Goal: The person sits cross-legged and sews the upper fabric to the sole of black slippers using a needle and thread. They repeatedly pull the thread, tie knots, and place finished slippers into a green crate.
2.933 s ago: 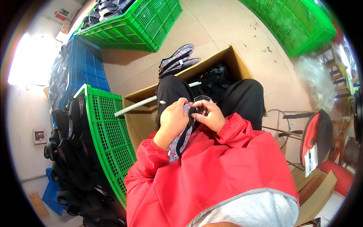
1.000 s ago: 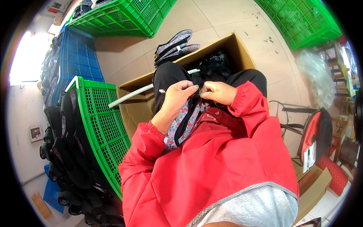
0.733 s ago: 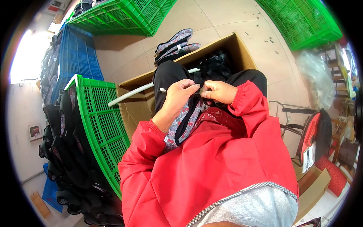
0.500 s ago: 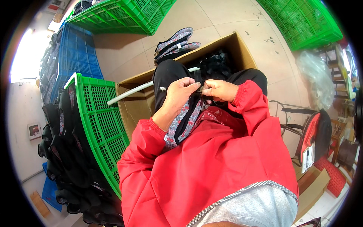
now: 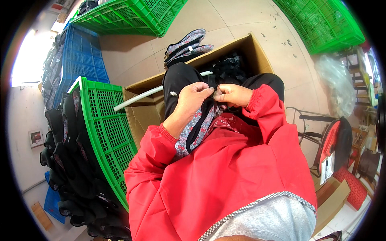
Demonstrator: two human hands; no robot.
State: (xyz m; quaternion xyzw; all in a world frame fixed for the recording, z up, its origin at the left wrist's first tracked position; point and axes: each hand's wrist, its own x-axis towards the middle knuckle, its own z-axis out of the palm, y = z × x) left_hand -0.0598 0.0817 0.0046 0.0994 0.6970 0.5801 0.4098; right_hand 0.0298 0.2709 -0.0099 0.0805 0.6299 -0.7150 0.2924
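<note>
Over my lap, my left hand (image 5: 190, 100) and my right hand (image 5: 234, 95) meet almost fingertip to fingertip. Both are closed in a pinch on a thin dark strap, mostly covered by the fingers. Below my left wrist lies a floral fabric piece (image 5: 190, 131) with black edging, shaped like a shoe upper; its top end runs up under the hands. Beyond my knees stands an open cardboard box (image 5: 259, 56) holding a heap of black straps (image 5: 228, 69). A white rod (image 5: 140, 97) rests across the box, passing behind my left knee.
At the left, a green crate (image 5: 108, 132) stands beside many black shoe-like pieces (image 5: 76, 160). A blue crate (image 5: 82, 56) and another green crate (image 5: 132, 18) are farther off. Stacked floral pieces (image 5: 187, 47) sit behind the box. A chair (image 5: 335, 144) stands at the right.
The hands stay nearly in place, pinching. The black strap end that stood up between the fingertips no longer shows there.
</note>
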